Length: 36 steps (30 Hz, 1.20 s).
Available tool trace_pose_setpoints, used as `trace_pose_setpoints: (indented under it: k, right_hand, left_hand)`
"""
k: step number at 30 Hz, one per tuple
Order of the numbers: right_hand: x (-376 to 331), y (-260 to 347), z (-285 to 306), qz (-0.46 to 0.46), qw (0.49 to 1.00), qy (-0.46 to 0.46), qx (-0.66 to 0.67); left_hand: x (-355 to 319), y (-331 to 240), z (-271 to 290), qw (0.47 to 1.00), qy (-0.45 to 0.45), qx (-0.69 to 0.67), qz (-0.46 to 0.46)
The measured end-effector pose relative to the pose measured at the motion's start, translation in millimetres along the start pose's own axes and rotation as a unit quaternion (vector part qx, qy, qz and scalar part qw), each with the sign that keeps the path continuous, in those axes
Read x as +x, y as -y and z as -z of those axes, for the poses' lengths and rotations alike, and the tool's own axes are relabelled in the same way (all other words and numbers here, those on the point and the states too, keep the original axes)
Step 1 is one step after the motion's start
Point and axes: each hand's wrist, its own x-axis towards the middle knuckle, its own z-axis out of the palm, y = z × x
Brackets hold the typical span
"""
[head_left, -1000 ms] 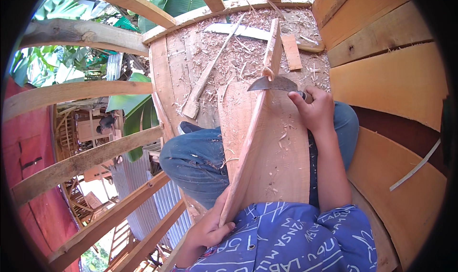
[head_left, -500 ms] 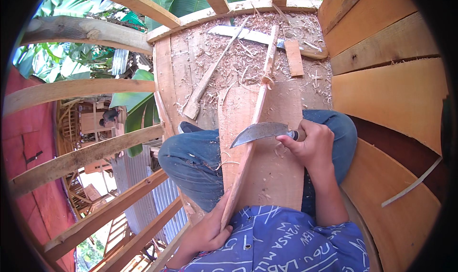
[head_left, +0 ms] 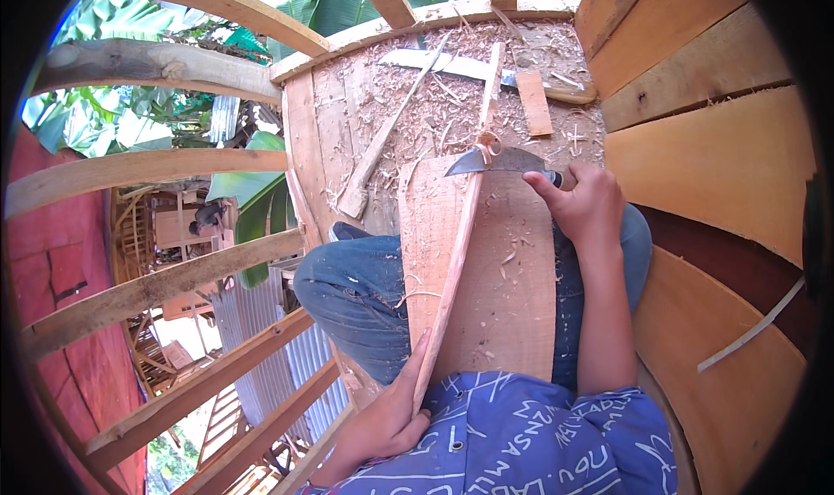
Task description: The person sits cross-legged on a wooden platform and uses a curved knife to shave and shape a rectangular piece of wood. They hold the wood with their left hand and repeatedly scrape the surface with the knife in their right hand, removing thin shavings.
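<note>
My left hand [head_left: 401, 415] is closed round the near end of a long thin wooden stick [head_left: 456, 273], close to my shirt. The stick slants up and away over a flat board [head_left: 508, 278] that lies across my lap. In my right hand [head_left: 589, 201] is the handle of a curved knife [head_left: 499, 160], its blade lying across the stick near the board's far edge. A curled wood shaving [head_left: 488, 141] stands on the stick just beyond the blade.
A long-bladed machete [head_left: 417, 59] lies on the shaving-strewn floor ahead. Near it are a paddle-shaped wooden piece [head_left: 354, 198] and a short wooden offcut [head_left: 533, 104]. Wooden rails [head_left: 165, 276] run along the left, and a plank wall [head_left: 704, 156] on the right.
The knife in my right hand has moved away from me along the stick, from mid-board to the board's far edge. My left hand has stayed at the stick's near end.
</note>
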Motion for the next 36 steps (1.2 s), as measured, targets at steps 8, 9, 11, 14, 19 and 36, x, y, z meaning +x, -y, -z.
trace_pose_setpoints:
  k: [8,9,11,14,19,36]
  right_hand:
    - [-6.4,0.6,8.4,0.031,0.999,-0.005,0.029]
    - [-6.3,-8.3,11.9,0.036,0.990,0.062,0.121]
    - [-2.8,-33.0,17.2,0.044,0.933,0.198,0.296]
    - [-9.6,-21.5,61.9,-0.056,0.745,0.441,0.498]
    - [-25.0,-18.2,30.7,-0.047,0.734,0.369,0.568]
    - [-30.2,-23.2,23.8,-0.044,0.787,0.306,0.534]
  left_hand:
    - [-5.1,26.0,2.5,0.998,-0.002,-0.047,-0.037]
    - [-8.2,35.5,4.1,0.997,0.001,-0.057,-0.054]
    - [-10.8,48.4,8.0,0.994,0.001,-0.076,-0.078]
    - [-12.3,62.0,8.8,0.989,-0.009,-0.107,-0.097]
    - [-12.3,61.0,9.9,0.989,-0.021,-0.112,-0.090]
    - [-9.2,64.8,10.5,0.984,-0.036,-0.139,-0.108]
